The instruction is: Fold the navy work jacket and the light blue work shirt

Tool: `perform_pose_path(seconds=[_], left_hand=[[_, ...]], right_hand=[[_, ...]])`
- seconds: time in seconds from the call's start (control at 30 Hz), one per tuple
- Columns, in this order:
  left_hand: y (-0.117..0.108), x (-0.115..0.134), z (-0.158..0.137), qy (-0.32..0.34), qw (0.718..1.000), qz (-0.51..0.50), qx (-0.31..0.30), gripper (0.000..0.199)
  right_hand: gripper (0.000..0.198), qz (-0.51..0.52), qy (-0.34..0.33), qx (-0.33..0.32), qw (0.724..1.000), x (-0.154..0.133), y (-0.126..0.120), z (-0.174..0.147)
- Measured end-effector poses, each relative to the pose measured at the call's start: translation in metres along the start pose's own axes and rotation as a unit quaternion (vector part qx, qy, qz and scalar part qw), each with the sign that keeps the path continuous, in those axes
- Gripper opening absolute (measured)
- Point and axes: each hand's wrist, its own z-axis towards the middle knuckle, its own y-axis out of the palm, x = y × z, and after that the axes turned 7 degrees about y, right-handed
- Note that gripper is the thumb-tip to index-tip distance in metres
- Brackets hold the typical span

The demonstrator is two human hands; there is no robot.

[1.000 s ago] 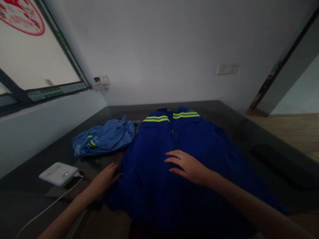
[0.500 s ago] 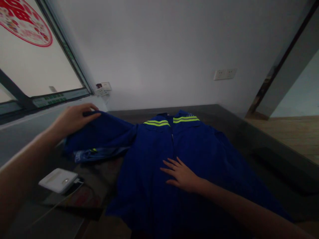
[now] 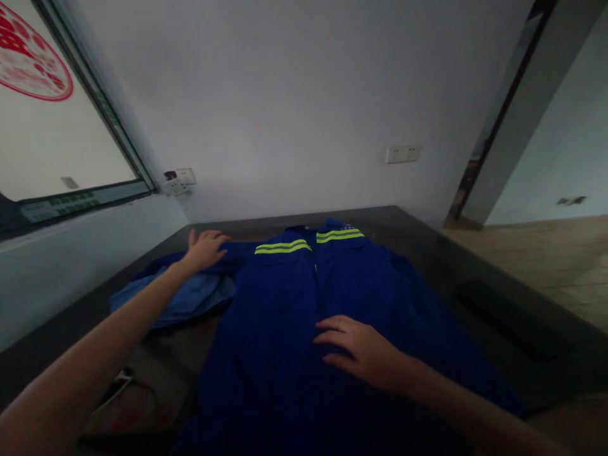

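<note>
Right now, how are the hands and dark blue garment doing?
Left hand open at the sleeve, contact unclear. Right hand open over the dark blue garment. It lies spread on the table. Lighter blue garment partly under that sleeve.

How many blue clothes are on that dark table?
2 that I can see: the dark blue jacket in the middle, beneath the right hand, and a lighter blue garment at the left, partly under the jacket's sleeve. Others could be hidden underneath.

The left hand (image 3: 206,249) stretched toward the table's (image 3: 418,253) far left corner; the right hand (image 3: 358,349) curved loosely nearer the front edge.
</note>
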Motion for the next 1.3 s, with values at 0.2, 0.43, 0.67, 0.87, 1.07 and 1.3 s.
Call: perform_pose_path(seconds=[0.2,0.43,0.67,0.87,1.07,1.3], left_hand=[[0.047,0.158,0.019,0.198,0.963,-0.180,-0.043,0.039],[0.089,0.245,-0.001,0.233,0.933,-0.264,-0.070,0.048],[0.108,0.244,-0.006,0.228,0.931,-0.276,-0.068,0.045],[0.108,0.245,-0.007,0.228,0.932,-0.277,-0.060,0.044],[0.108,0.244,-0.007,0.233,0.930,-0.279,-0.053,0.043],[0.105,0.244,-0.008,0.228,0.931,-0.276,-0.066,0.044]], right_hand=[[0.030,-0.080,0.169,0.122,0.975,0.064,-0.063,-0.042],[0.026,-0.212,0.480,0.094,0.846,0.162,-0.085,-0.084],[0.055,-0.158,0.524,0.044,0.836,0.184,-0.062,-0.076],[0.077,-0.004,0.447,0.044,0.894,0.181,-0.056,-0.099],[0.061,0.167,0.482,0.086,0.856,0.172,-0.063,-0.157],[0.047,0.170,0.438,0.129,0.873,0.155,-0.121,-0.150]])
